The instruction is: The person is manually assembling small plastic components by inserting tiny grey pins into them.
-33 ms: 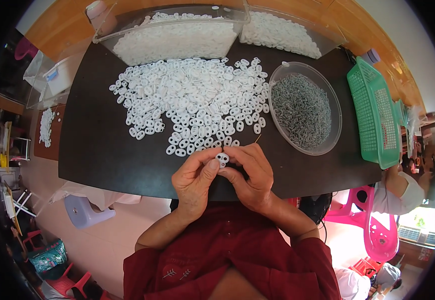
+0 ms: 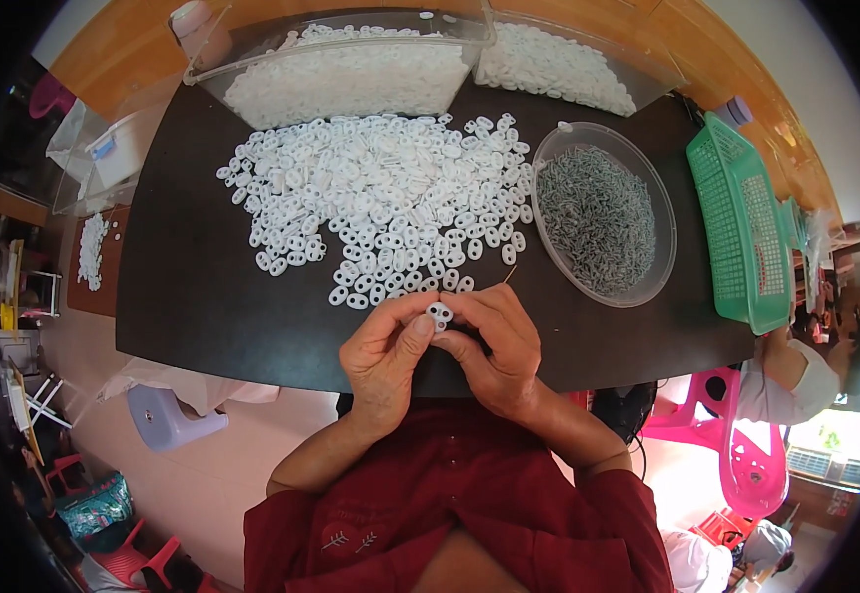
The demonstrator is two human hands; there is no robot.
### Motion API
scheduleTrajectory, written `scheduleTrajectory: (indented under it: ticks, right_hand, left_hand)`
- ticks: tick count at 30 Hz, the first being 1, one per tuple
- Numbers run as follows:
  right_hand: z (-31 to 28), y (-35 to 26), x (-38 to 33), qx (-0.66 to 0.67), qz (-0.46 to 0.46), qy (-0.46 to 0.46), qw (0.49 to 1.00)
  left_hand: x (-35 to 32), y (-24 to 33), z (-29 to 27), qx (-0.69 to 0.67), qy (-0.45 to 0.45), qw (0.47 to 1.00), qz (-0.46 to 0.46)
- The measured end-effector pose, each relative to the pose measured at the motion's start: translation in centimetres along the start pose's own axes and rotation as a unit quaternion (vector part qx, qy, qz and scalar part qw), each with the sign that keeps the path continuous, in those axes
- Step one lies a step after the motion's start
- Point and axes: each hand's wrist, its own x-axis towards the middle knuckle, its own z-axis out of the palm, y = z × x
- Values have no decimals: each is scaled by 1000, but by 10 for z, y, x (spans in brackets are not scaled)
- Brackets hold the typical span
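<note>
At the table's near edge, my left hand [image 2: 384, 358] and my right hand [image 2: 499, 354] meet fingertip to fingertip. Pinched between their thumbs and fingers are small white oval plastic pieces with two holes [image 2: 440, 312]; one seems to lie crosswise against another, though the fingertips partly cover them. Just beyond my fingers spreads a heap of the same two-hole pieces [image 2: 370, 188], loose and overlapping. To the right of the heap, a round clear tub [image 2: 669, 242] holds a mass of small grey screws [image 2: 598, 222].
Two clear bins [image 2: 351, 84] [image 2: 558, 69] of white pieces stand at the back of the dark table [image 2: 212, 316]. A green plastic basket [image 2: 741, 227] sits at the right edge. A thin stick [image 2: 510, 274] lies near my right hand. Another person's arm [image 2: 785, 361] shows at far right.
</note>
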Motion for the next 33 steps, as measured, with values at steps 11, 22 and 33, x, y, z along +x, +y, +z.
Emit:
scheduleTrajectory:
  ticks: [11, 22, 33]
  right_hand:
    - [2, -1, -2, 20, -10, -1, 1000]
    - [11, 0, -5, 17, -57, 16, 998]
    - [10, 2, -5, -4, -83, 15, 996]
  left_hand:
    - [-1, -7, -3, 55, -11, 996, 76]
    - [-4, -15, 1, 104, 36, 982, 156]
    - [-10, -7, 3, 102, 34, 985, 134]
